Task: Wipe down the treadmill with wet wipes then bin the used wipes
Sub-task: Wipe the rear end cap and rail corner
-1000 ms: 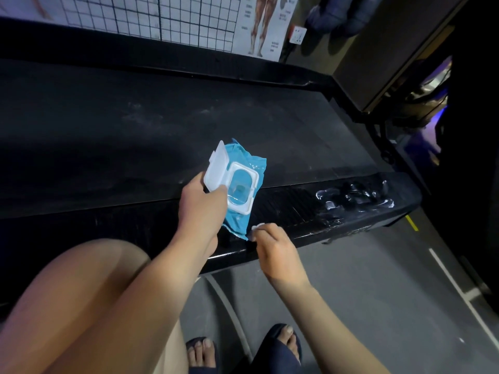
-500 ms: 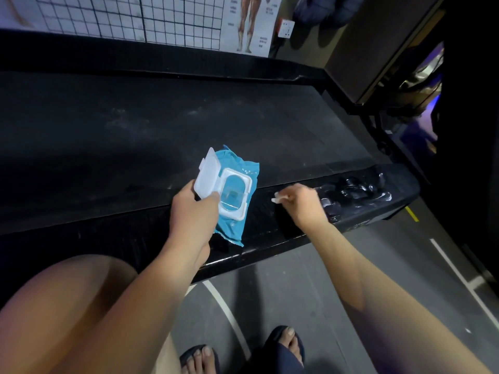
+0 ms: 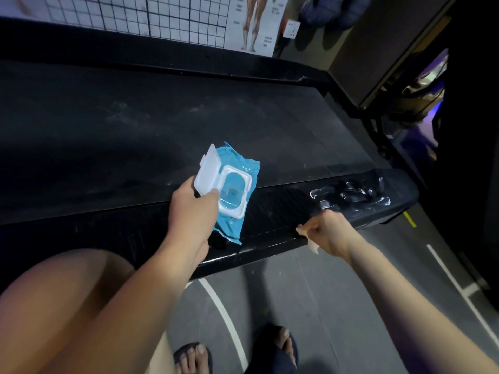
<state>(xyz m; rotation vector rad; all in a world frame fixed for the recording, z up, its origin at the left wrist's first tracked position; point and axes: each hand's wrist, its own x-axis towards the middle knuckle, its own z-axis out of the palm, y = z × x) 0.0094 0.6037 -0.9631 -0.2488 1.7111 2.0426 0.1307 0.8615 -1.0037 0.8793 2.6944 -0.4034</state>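
At 4 o'clock the right hand (image 3: 330, 234), knuckles up, clenches a crumpled wipe (image 3: 302, 229) against the treadmill's near side rail (image 3: 270, 211). At its 9 o'clock the left hand (image 3: 193, 211) grips the blue wipes pack (image 3: 243, 168), lid open, at the belt's (image 3: 135, 130) near edge.

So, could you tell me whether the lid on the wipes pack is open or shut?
Open: the white flip lid is swung back from the blue wipes pack held in the left hand.
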